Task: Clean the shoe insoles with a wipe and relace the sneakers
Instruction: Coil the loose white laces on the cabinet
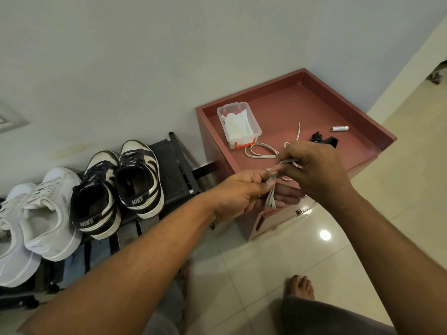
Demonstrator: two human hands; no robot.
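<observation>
My left hand (244,189) grips a bundle of white shoelace (270,200) over the front edge of the red-brown cabinet top (314,105). My right hand (314,170) pinches a strand of the same lace just above it. More of the lace (260,151) lies looped on the cabinet top. A clear plastic box of white wipes (238,124) stands at the cabinet's back left. On the dark shoe rack (174,170) to the left sit a pair of black-and-white Nike sneakers (137,177) with dark laces and a pair of white sneakers (46,213).
A small white tube (339,128) and a black object (324,139) lie on the cabinet top behind my right hand. The wall runs behind rack and cabinet. My bare feet (298,286) stand on glossy cream floor tiles.
</observation>
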